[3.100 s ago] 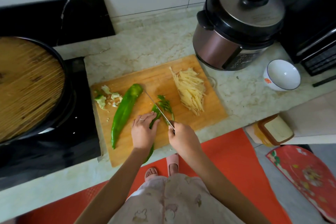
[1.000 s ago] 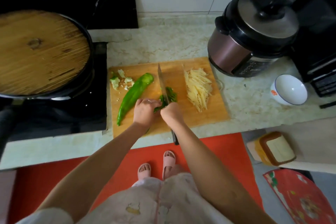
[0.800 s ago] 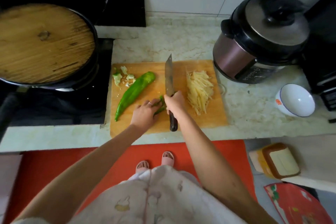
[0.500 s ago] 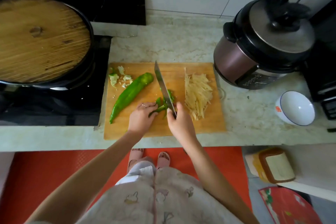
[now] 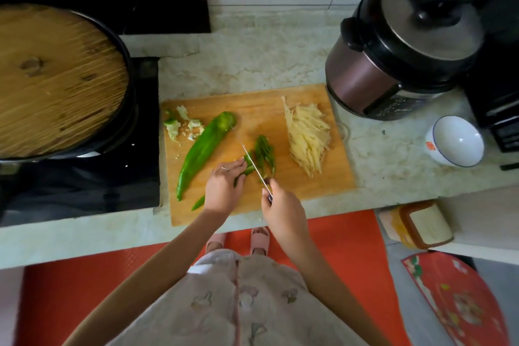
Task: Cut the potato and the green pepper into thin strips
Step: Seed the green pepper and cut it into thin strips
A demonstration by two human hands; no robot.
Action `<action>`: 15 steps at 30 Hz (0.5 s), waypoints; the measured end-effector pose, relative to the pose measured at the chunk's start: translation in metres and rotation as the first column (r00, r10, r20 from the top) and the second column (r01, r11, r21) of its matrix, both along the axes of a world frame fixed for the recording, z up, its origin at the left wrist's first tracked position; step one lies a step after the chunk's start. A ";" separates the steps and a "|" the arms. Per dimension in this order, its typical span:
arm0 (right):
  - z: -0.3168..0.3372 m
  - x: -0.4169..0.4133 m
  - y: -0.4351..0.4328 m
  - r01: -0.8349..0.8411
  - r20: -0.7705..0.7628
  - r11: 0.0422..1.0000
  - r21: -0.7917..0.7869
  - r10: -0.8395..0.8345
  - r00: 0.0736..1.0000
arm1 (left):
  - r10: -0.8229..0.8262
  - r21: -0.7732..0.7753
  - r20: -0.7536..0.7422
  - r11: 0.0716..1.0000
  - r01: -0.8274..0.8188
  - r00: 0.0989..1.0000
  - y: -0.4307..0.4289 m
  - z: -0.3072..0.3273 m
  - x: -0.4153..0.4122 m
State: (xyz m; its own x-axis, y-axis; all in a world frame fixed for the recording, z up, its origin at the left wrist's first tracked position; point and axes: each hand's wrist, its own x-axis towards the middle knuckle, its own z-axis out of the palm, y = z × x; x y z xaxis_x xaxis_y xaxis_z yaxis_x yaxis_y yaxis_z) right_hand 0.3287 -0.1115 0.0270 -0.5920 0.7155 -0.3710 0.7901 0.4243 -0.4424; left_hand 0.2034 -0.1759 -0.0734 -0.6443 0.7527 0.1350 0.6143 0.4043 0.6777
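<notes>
Grips knife (image 5: 250,161) in right hand (image 5: 283,209), blade down on pepper piece (image 5: 247,171) mid cutting board (image 5: 280,101); pins it under curled fingers of left hand (image 5: 223,185).

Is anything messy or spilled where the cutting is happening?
Only a little. Pale pepper scraps sit heaped at the far left corner of the cutting board, and a few tiny specks lie off it on the black stove top. Otherwise nothing stands out.
</notes>
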 end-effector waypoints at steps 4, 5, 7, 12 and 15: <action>-0.003 -0.003 -0.003 0.024 -0.005 1.000 0.014 -0.024 1.000 | 0.013 0.005 0.030 1.000 -0.013 0.999 0.000 0.001 0.001; -0.003 -0.004 -0.003 0.018 -0.009 1.000 0.019 -0.018 1.000 | 0.007 0.013 0.027 1.000 -0.007 1.000 0.000 0.001 0.001; -0.003 -0.007 -0.005 0.007 -0.007 0.999 0.035 -0.006 1.000 | -0.009 0.027 -0.003 1.000 0.009 1.000 0.001 0.000 0.000; 0.000 -0.006 -0.004 0.047 -0.020 0.999 0.004 -0.047 0.999 | -0.030 0.052 -0.092 0.998 0.035 0.995 0.003 -0.005 -0.004; 0.001 -0.003 -0.006 0.069 -0.001 0.997 -0.022 -0.069 0.998 | -0.033 0.062 -0.099 0.997 0.039 0.995 0.002 -0.005 -0.004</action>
State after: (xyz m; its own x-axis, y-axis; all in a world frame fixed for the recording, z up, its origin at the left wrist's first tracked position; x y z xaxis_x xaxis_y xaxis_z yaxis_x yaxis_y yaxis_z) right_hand 0.3261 -0.1177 0.0276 -0.5421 0.7466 -0.3856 0.8163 0.3588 -0.4527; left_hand 0.1997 -0.1735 -0.0779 -0.5981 0.7632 0.2445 0.6925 0.3386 0.6370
